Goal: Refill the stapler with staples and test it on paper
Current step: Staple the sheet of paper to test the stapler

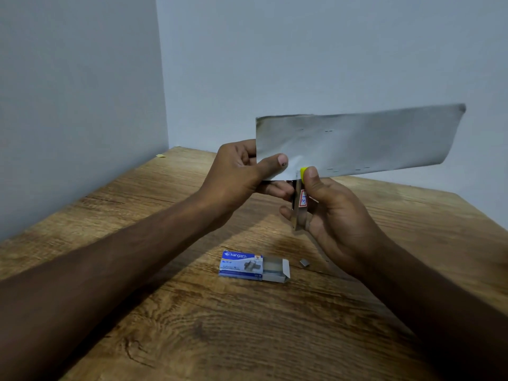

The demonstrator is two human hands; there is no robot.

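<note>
My left hand [242, 171] pinches the lower left corner of a folded white paper strip [357, 141], held up above the table. Several staples show in the paper along its lower edge and near its top. My right hand [332, 213] grips a small metal stapler [299, 204] with a yellow tip and a red-and-white label, held upright. Its jaws sit on the paper's bottom edge, just right of my left thumb. On the wooden table [192, 325] below lies a blue staple box [247, 265], its inner tray slid out to the right.
A small loose strip of staples [304, 262] lies on the table right of the box. Grey walls meet in a corner behind the table. A tiny yellow scrap [161, 155] rests at the table's far left edge.
</note>
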